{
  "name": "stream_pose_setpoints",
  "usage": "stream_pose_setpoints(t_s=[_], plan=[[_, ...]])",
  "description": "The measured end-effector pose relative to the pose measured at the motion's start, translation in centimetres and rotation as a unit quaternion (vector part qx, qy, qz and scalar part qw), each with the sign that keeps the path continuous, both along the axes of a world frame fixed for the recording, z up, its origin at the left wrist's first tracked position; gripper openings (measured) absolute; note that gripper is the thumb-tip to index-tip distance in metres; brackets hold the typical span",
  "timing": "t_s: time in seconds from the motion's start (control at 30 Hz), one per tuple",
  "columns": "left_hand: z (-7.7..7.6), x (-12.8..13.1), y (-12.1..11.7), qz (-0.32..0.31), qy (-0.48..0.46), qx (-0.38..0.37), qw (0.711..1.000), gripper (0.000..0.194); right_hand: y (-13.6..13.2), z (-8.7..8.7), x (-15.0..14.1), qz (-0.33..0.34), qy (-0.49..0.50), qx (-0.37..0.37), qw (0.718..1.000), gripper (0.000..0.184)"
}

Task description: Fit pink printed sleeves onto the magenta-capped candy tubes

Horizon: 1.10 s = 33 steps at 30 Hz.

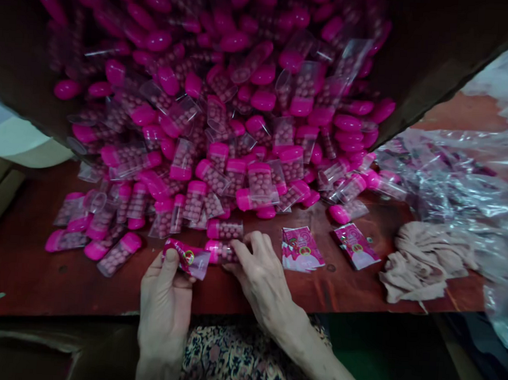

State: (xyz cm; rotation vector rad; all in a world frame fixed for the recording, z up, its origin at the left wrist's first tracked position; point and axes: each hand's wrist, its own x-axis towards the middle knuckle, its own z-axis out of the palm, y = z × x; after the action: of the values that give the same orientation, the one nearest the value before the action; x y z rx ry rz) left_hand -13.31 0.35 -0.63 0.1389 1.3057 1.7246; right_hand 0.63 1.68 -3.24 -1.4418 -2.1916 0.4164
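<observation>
My left hand is closed on a small pink printed sleeve, pinched between thumb and fingers just above the table edge. My right hand has its fingers around the clear end of a candy bottle, which lies on its side with its pink cap toward the left hand. Another bottle of small round candies lies right behind it. To the right of my right hand is a stack of flat pink labels, and a second stack lies farther right.
A large heap of pink-capped bottles spills onto the reddish wooden table from a dark container. At right lie a crumpled beige cloth and clear plastic bags. A pale bowl stands at far left.
</observation>
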Motion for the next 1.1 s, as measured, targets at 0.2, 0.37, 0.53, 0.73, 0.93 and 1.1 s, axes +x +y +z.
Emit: stream_pose_setpoints(t_s=[0.2, 0.37, 0.53, 0.73, 0.93, 1.1], plan=[[0.3, 0.0, 0.6, 0.007, -0.044, 0.028, 0.999, 0.016, -1.3, 1.8, 0.8, -0.04, 0.126, -0.048, 0.99, 0.011], [0.3, 0.6, 0.8, 0.001, -0.038, 0.027, 0.999, 0.013, -2.1, 3.5, 0.8, -0.105, 0.226, 0.045, 0.967, 0.018], [0.2, 2.0, 1.0, -0.02, -0.032, 0.033, 0.999, 0.015, -2.2, 3.6, 0.4, -0.116, 0.2, 0.114, 0.966, 0.022], [0.3, 3.2, 1.4, -0.028, -0.031, 0.037, 0.998, 0.017, -2.6, 2.9, 0.3, -0.121, 0.182, 0.141, 0.966, 0.025], [0.2, 3.4, 1.5, -0.024, -0.049, 0.02, 0.998, 0.02, -2.6, 2.7, 0.6, -0.092, 0.204, 0.128, 0.966, 0.026], [0.5, 3.7, 1.3, -0.083, -0.043, 0.033, 0.995, 0.016, -2.5, 2.3, 0.8, -0.112, 0.202, 0.14, 0.963, 0.025]])
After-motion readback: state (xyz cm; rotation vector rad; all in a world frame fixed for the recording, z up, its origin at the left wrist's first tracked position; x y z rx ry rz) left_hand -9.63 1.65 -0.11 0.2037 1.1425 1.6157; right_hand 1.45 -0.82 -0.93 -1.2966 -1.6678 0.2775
